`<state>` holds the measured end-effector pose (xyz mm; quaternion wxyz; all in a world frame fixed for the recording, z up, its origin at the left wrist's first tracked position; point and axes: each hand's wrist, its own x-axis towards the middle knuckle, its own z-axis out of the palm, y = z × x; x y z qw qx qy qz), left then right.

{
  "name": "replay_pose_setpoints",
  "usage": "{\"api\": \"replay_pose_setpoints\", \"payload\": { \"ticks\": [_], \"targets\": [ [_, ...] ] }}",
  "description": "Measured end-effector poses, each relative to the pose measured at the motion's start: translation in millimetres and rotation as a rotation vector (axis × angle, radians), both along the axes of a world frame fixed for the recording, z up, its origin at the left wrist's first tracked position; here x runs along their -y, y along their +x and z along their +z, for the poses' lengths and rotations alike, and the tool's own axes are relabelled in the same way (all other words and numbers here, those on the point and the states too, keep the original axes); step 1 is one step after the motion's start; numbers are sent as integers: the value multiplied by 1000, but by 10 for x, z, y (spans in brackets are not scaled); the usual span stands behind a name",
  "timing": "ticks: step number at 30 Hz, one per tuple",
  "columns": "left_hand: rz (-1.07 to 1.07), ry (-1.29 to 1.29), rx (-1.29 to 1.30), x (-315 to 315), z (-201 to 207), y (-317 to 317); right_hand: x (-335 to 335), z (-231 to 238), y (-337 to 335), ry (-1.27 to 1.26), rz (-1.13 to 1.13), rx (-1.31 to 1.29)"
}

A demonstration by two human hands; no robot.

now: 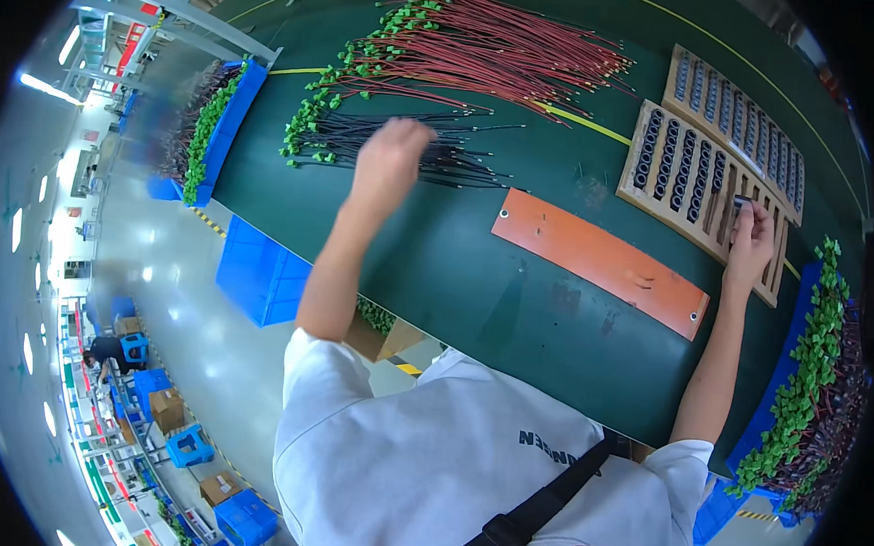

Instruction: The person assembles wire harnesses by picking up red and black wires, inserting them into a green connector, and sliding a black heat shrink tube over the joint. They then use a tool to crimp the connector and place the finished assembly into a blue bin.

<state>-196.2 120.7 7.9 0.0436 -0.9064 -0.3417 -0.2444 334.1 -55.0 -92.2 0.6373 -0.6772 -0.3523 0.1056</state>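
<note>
I see the right hand [754,239] pinching a small dark tube [741,203] at the wooden rack [679,226] — more tubes [685,170] fill rows left of it. The left hand [393,162], curled and blurred, is over black wires [350,135]; I can't tell if it grips any. Red wires [493,58] lie beyond it — an orange strip [601,264] between the hands.

Toward the far edge of the bench [428,263], left of its middle, lies one bundle of wires [503,49], with a second bundle [350,135] before it and a plate [596,264] nearer the near edge, to the right. Farther right a near rack [672,222], with cylinders [666,158] in its slots, lies before a far rack [686,109]. A left bin [232,136] and a right bin [785,367] flank the bench's ends.
</note>
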Motion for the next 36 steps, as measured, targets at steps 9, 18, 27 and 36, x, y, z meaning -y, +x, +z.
{"api": "replay_pose_setpoints", "payload": {
  "ticks": [9,18,27,36],
  "targets": [
    [-36,164,-396,-1185,-177,-7,3,52,4,-22,50,-23],
    [12,-270,-226,-1192,91,-252,43,78,-20,-36,41,4],
    [-40,-342,-269,-1237,78,-523,2,78,-51,-43,80,37],
    [214,-479,83,-1370,689,-998,-10,63,-21,-42,93,19]
  ]
}}
